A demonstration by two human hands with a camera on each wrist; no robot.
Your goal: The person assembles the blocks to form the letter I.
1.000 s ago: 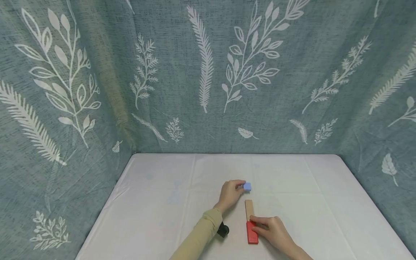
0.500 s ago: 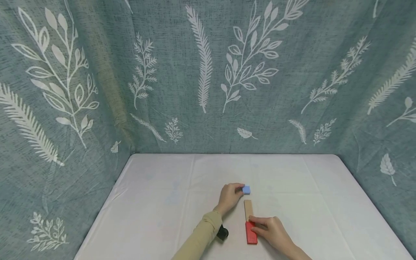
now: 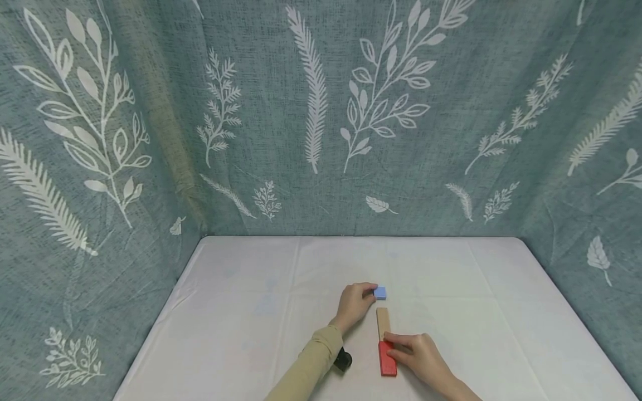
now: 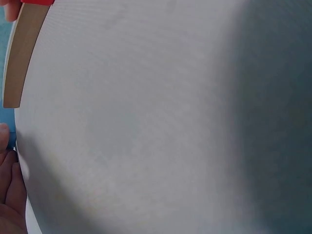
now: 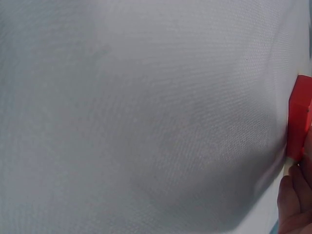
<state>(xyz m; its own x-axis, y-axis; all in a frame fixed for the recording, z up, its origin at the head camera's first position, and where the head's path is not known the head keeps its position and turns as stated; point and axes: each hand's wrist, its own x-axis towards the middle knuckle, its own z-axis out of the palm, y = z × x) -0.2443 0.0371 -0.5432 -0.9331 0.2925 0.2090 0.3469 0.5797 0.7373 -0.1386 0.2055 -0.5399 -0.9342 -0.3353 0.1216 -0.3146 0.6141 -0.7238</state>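
My left hand [image 3: 353, 303] pinches a small blue block [image 3: 380, 293] between thumb and fingertips, just beyond the far end of a narrow wooden block [image 3: 383, 320]. A gap separates the two. Toward me, a red block [image 3: 388, 365] lies end to end with the wooden one. My right hand [image 3: 421, 353] grips the red block around its far end, a fingertip at the joint with the wood. In the left wrist view, the wooden block [image 4: 22, 58] and part of the blue block [image 4: 7, 119] show at the left edge. The red block [image 5: 298, 114] appears at the right wrist view's edge.
A white cloth [image 3: 241, 334] covers the table, with faint creases. Green-grey curtains [image 3: 276, 139] with white leaf prints hang behind and at both sides. A black device [image 3: 343, 361] sits at my left wrist, beside the sleeve [image 3: 308, 362].
My left hand has brought the blue block slightly toward me, narrowing the gap to the wooden block, then stayed still. My right hand has kept its hold on the red block.
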